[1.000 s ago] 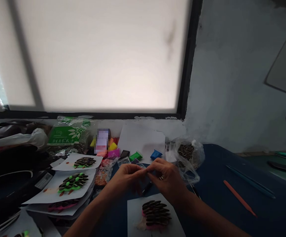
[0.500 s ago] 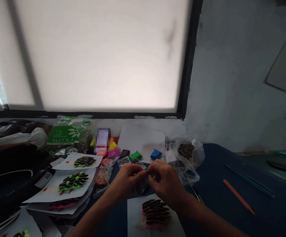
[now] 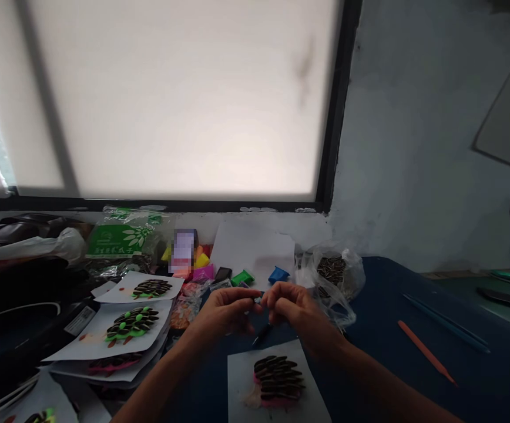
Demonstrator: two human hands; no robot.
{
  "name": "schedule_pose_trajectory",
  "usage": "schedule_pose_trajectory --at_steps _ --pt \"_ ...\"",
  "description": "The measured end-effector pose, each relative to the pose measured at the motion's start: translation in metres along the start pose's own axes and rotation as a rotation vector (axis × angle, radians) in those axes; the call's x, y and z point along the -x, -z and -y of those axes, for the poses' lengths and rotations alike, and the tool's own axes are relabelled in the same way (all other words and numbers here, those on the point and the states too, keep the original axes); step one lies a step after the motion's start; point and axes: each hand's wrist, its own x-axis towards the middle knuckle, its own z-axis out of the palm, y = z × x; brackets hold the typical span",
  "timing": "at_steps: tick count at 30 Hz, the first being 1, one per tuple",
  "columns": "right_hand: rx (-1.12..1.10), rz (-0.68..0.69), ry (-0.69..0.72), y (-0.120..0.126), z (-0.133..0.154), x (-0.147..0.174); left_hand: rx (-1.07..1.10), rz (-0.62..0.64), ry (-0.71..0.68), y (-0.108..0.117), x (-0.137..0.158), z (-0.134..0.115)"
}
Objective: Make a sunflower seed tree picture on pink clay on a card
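Observation:
My left hand (image 3: 231,310) and my right hand (image 3: 297,312) meet fingertip to fingertip above the blue table. Both are closed in a pinch; a tiny pale bit shows between them, too small to name. Just below lies a white paper card (image 3: 240,402) bearing a hedgehog-like figure (image 3: 279,379), made of striped sunflower seeds in rows on a pink base, with a pale snout-like part at its left. A dark pen-like tool (image 3: 261,336) lies on the table between my hands and the card.
Finished-looking seed cards (image 3: 74,346) are stacked at left. Behind my hands are a green clay packet (image 3: 241,278), a blue packet (image 3: 278,275) and a plastic bag of seeds (image 3: 331,269). An orange tool (image 3: 426,352) and a blue tool (image 3: 446,323) lie at right.
My hands have shifted slightly, with the fingertips a little differently placed and the pale bit now showing between them. More of the dark pen-like tool is visible. The card stays put.

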Motion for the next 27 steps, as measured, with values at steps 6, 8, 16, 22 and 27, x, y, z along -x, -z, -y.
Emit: schedule_pose_trajectory --at_steps 6,8,16,22,27 --pt "0.052 0.057 -0.102 0.014 -0.009 0.010 0.132 -0.020 0.023 -0.002 0.000 0.002" --pt "0.074 0.048 -0.136 0.024 -0.015 0.017 0.148 -0.028 0.032 -0.003 0.000 0.003" --pt "0.130 0.039 -0.169 0.027 -0.032 0.040 0.070 -0.019 0.065 -0.010 0.002 0.007" --pt "0.261 0.066 -0.052 0.025 -0.025 0.044 -0.062 -0.003 0.078 -0.005 0.007 0.009" --pt "0.536 0.251 0.347 0.002 -0.058 0.070 -0.183 -0.038 0.098 -0.001 0.025 0.019"
